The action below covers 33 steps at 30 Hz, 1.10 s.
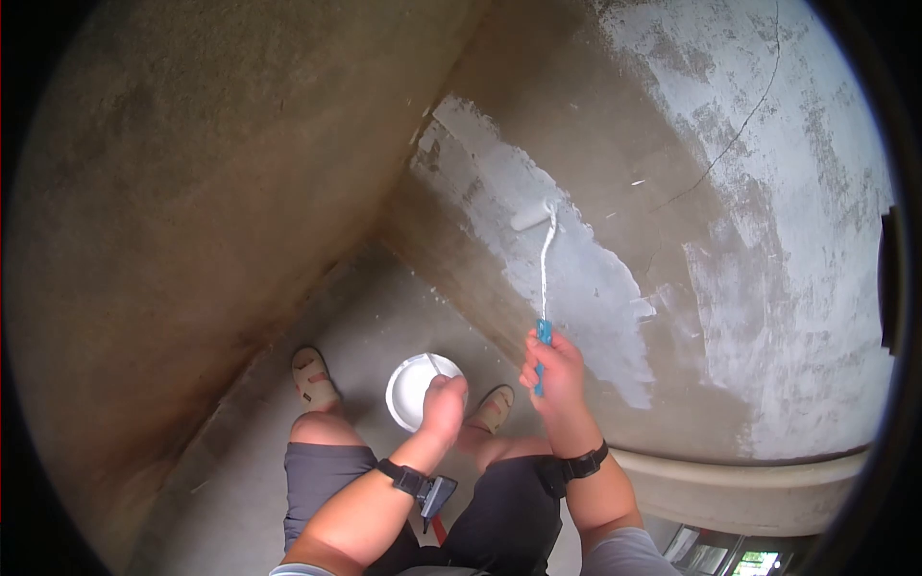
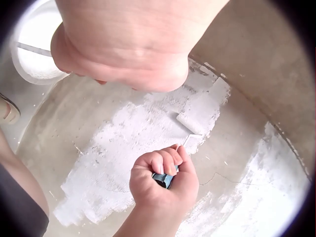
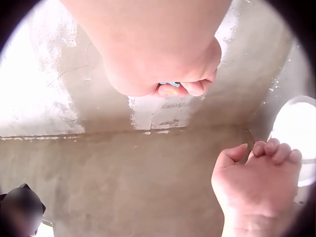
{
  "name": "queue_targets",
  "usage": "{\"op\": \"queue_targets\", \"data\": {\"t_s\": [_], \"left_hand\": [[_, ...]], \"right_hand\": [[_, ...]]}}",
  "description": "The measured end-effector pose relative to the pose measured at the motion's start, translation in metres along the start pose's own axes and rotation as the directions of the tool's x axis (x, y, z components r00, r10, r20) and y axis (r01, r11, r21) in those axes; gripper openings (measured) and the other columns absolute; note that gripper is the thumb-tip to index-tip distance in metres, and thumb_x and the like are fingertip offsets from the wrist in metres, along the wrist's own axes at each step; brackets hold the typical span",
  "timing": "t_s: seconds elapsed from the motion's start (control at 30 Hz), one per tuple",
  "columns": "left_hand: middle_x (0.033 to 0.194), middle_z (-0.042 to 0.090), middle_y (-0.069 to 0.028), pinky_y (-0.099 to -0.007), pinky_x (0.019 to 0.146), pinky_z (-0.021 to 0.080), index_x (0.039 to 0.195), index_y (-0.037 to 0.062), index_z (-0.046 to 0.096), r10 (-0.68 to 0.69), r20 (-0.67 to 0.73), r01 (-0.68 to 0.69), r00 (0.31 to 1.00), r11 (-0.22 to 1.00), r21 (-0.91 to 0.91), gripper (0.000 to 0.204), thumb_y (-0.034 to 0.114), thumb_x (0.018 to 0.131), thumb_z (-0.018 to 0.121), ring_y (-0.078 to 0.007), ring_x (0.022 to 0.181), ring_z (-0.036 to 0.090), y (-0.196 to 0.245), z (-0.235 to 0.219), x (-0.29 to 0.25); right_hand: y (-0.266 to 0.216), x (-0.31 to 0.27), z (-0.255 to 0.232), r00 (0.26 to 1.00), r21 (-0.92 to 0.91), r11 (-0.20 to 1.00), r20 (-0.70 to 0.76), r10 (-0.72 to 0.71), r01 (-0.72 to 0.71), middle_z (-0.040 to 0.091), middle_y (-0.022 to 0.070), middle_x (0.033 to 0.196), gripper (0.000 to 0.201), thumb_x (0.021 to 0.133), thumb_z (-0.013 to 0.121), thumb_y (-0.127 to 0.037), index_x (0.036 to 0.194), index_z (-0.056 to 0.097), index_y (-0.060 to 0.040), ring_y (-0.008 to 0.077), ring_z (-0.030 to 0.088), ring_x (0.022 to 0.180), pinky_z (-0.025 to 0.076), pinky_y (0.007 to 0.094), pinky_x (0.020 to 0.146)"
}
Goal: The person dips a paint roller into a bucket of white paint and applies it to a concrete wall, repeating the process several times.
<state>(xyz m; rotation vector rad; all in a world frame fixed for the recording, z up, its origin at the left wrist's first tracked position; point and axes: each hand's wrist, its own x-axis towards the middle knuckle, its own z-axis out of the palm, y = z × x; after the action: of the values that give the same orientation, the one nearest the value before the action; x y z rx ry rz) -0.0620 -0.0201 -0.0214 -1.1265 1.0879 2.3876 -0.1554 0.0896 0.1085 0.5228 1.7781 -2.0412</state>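
My right hand (image 1: 557,370) grips the blue handle (image 1: 545,336) of a paint roller; its white-coated rod leads up to the roller head (image 1: 531,217), which lies against the wet white band on the wall. In the left wrist view the same hand (image 2: 165,180) has its fingers curled round the handle, and the roller head (image 2: 190,123) touches the paint. A round white bucket (image 1: 403,392) hangs at my left hand (image 1: 445,408), whose fingers curl at the end of the strip across its top. The right wrist view shows that hand (image 3: 259,187) beside the bucket (image 3: 296,121).
A brown-grey wall (image 1: 211,173) stands at the left and meets the painted wall at a corner. White paint (image 1: 816,240) covers much of the right side, with a crack through it. Two sandalled feet stand on the grey floor (image 1: 259,461). A pale curved ledge (image 1: 740,490) runs lower right.
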Motion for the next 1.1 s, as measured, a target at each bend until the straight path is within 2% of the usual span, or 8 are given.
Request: {"op": "queue_targets", "data": {"t_s": [0.23,0.3,0.43,0.57,0.73,0.83,0.97,1.1], "left_hand": [[0.078,0.055,-0.0051,-0.0334,0.066,0.043,0.088,-0.0003,0.057,0.045,-0.046,-0.045,0.998,0.999,0.001,0.020,0.020,0.087,0.058,-0.0151,0.073,0.050,0.001,-0.007,0.001],[0.079,0.056,-0.0053,-0.0335,0.067,0.043,0.088,-0.0004,0.057,0.053,-0.043,-0.054,0.998,0.999,-0.007,0.020,0.020,0.087,0.058,-0.0153,0.074,0.050,0.000,-0.008,0.003],[0.075,0.052,-0.0037,-0.0294,0.065,0.039,0.084,0.0041,0.055,0.063,-0.033,-0.064,0.997,0.997,-0.046,0.015,0.019,0.084,0.056,-0.0141,0.071,0.046,0.007,-0.005,-0.002],[0.073,0.052,-0.0031,-0.0290,0.064,0.038,0.083,0.0045,0.055,0.075,-0.042,-0.078,0.996,0.995,-0.066,0.014,0.018,0.084,0.055,-0.0136,0.069,0.046,0.008,-0.008,0.007],[0.071,0.051,-0.0032,-0.0300,0.059,0.036,0.082,0.0050,0.055,0.011,-0.046,-0.015,0.999,0.995,-0.097,0.011,0.016,0.083,0.054,-0.0135,0.066,0.045,0.027,-0.016,0.008],[0.078,0.055,-0.0055,-0.0334,0.066,0.042,0.087,-0.0009,0.057,-0.009,-0.053,0.002,0.999,0.990,-0.142,0.017,0.017,0.086,0.056,-0.0151,0.074,0.050,0.033,-0.016,0.011],[0.078,0.053,-0.0043,-0.0337,0.065,0.042,0.084,0.0010,0.054,0.061,-0.055,-0.066,0.997,0.992,-0.111,0.015,0.015,0.086,0.056,-0.0141,0.072,0.048,0.036,-0.017,0.015],[0.078,0.053,-0.0044,-0.0336,0.065,0.042,0.084,0.0017,0.052,0.073,-0.036,-0.079,0.997,0.976,-0.204,0.014,0.015,0.086,0.057,-0.0139,0.073,0.047,0.038,-0.017,0.013]], "right_hand": [[0.011,-0.010,0.002,1.000,0.013,1.000,-0.029,0.009,-0.009,0.048,0.0016,0.066,0.014,0.093,0.060,-0.006,0.106,0.055,-0.0042,0.0122,0.043,0.048,0.033,0.0291,0.047],[0.012,-0.002,0.016,1.000,0.056,0.998,-0.006,0.020,-0.019,0.048,0.0011,0.066,0.013,0.095,0.061,-0.007,0.106,0.055,-0.0045,0.0108,0.041,0.046,0.030,0.0278,0.046],[0.011,0.018,0.049,1.000,0.033,0.999,0.019,0.013,-0.014,0.048,0.0011,0.066,0.014,0.095,0.061,-0.008,0.106,0.054,-0.0040,0.0106,0.040,0.046,0.030,0.0282,0.046],[0.011,0.036,0.084,1.000,-0.004,1.000,0.017,0.024,-0.024,0.048,0.0011,0.067,0.014,0.094,0.060,-0.007,0.106,0.054,-0.0040,0.0114,0.041,0.047,0.030,0.0288,0.046],[0.019,0.057,0.124,1.000,-0.041,0.999,0.018,-0.017,0.017,0.049,0.0019,0.067,0.014,0.092,0.060,-0.006,0.105,0.055,-0.0048,0.0126,0.042,0.046,0.031,0.0293,0.045],[0.018,0.071,0.150,0.999,-0.035,0.999,0.046,-0.003,0.005,0.051,0.0030,0.068,0.013,0.090,0.059,-0.004,0.102,0.057,-0.0040,0.0130,0.044,0.046,0.033,0.0292,0.044],[0.010,0.090,0.185,0.997,-0.103,0.994,0.073,-0.037,0.045,0.048,-0.0005,0.063,0.005,0.092,0.061,-0.008,0.091,0.058,-0.0040,0.0100,0.041,0.047,0.031,0.0272,0.043],[0.017,0.101,0.198,0.996,-0.083,0.996,0.083,0.025,-0.018,0.050,0.0036,0.068,0.011,0.088,0.058,-0.004,0.099,0.059,-0.0036,0.0133,0.044,0.048,0.032,0.0295,0.044]]}}
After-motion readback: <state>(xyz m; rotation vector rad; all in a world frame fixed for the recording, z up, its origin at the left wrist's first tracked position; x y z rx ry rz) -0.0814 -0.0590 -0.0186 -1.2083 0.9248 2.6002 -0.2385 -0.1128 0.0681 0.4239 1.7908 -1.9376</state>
